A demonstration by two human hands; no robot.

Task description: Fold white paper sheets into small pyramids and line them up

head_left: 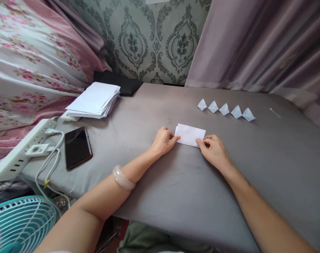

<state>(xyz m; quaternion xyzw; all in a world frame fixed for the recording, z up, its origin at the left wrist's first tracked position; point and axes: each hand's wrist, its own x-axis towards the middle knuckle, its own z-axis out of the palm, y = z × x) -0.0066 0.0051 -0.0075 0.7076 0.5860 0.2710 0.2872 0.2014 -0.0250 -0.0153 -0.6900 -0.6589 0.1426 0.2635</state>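
A folded sheet of white paper point(190, 134) is held level just over the grey cloth in front of me. My left hand point(165, 140) pinches its lower left corner between thumb and fingers. At the lower right corner, my right hand point(214, 150) grips the same sheet, thumb on top. Both hands are closed on the paper, with their curled fingers partly hidden. Beyond my right hand stand several small folded white paper shapes point(224, 109) in a slanting row, pointed at the top.
A stack of white paper point(95, 100) lies at the back left, beside a black folder-like item point(123, 83). Nearer are a phone point(78, 147), a power strip point(23, 149) with cables and a fan point(20, 225). A cotton swab point(275, 112) lies far right.
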